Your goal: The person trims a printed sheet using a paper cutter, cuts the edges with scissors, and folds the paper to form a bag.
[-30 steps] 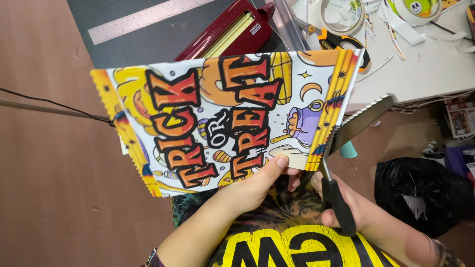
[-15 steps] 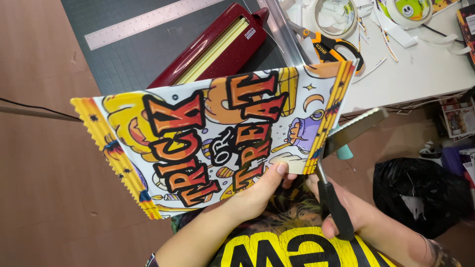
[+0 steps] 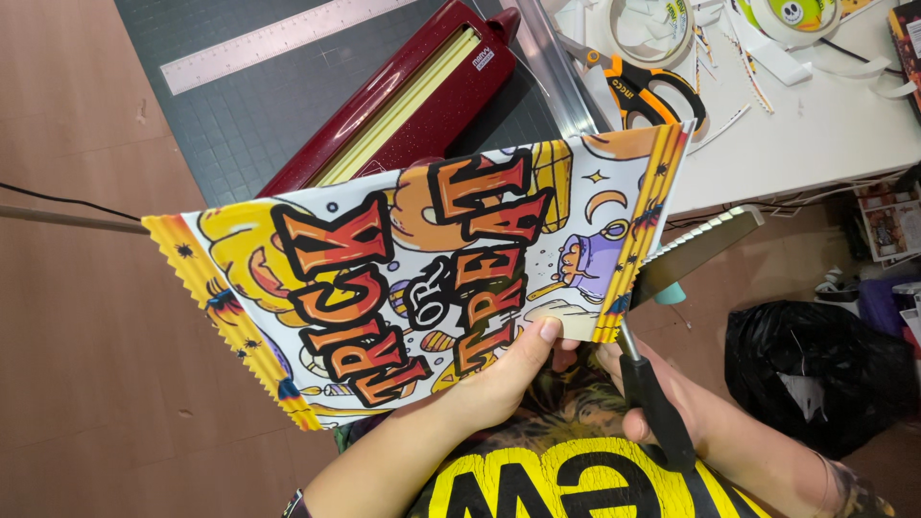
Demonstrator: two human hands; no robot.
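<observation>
while the left hand (image 3: 499, 384) grips it, the printed sheet (image 3: 422, 278) runs lengthwise left-right.

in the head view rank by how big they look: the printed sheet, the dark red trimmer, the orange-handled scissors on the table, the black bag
1. printed sheet, though it is held nearest the camera
2. dark red trimmer, partly hidden by the sheet
3. black bag, close to the trimmer, so unsure
4. orange-handled scissors, smallest

We see a white printed sheet (image 3: 422, 288) covered in orange-red lettering outlined black, yellow pumpkins and a purple pot, with orange-yellow zigzag side borders dotted with small black shapes, perhaps spiders. The scissors (image 3: 662, 336) have black handles and silver blades. Behind lie a dark red trimmer (image 3: 403, 101), a grey gridded mat (image 3: 240, 125) and a brown floor (image 3: 77, 364).
</observation>
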